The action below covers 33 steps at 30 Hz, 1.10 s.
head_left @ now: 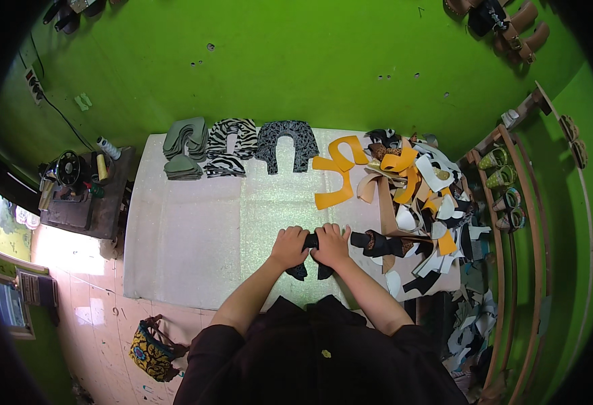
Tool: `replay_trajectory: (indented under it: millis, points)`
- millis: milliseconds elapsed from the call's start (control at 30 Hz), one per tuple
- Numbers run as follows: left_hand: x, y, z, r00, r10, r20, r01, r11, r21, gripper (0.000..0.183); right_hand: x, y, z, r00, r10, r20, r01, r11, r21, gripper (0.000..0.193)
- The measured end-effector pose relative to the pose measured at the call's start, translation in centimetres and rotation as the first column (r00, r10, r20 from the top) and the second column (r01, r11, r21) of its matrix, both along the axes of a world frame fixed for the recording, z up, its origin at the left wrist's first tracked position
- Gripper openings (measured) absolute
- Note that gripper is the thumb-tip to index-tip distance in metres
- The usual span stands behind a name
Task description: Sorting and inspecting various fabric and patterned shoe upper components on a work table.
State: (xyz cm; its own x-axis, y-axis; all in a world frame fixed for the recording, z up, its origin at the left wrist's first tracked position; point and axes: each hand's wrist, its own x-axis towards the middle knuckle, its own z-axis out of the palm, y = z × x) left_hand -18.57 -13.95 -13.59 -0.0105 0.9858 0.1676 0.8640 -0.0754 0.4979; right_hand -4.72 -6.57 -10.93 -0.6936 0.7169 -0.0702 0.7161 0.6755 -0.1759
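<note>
At the near middle of the white table (188,223), my left hand (289,247) and my right hand (331,246) are side by side, both closed on a dark U-shaped cut piece (297,272). Its black middle shows between my hands, and its two ends stick out below them toward me. My fingers cover much of it, so I cannot tell whether it is one layer or several. Just right of my right hand lie rolled black and leopard-patterned pieces (383,244).
Along the back stand stacks of grey-green pieces (185,138), zebra-striped pieces (232,138) and dark patterned pieces (287,138). Yellow pieces (335,189) lie right of them. Mixed scraps (438,202) heap on the right, beside a wooden rack (509,270). A sewing machine (70,172) stands left.
</note>
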Motion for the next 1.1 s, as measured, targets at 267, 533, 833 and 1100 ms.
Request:
replay_trajectory:
  millis: [267, 533, 833, 1100]
  points:
    - [0.4, 0.6, 0.4, 0.982, -0.003, -0.189, -0.032, 0.983, -0.182, 0.045, -0.9, 0.5, 1.3, 0.991, 0.083, 0.103, -0.065, 0.984, -0.168, 0.044]
    - [0.3, 0.3, 0.5, 0.991, 0.01, -0.13, -0.021, 0.997, -0.078, 0.041, -0.3, 0.1, 1.3, 0.991, 0.11, 0.077, -0.102, 0.989, -0.108, 0.038]
    - [0.1, 0.8, 0.8, 0.997, 0.046, -0.059, -0.051, 0.995, -0.087, 0.035, -0.1, -0.1, 1.2, 0.996, 0.087, 0.019, -0.087, 0.996, -0.002, 0.038]
    - [0.2, 0.5, 2.1, 0.998, 0.046, 0.05, -0.044, 0.998, -0.047, 0.042, 0.1, -0.2, 0.9, 1.0, 0.031, -0.005, -0.031, 0.998, -0.054, 0.034]
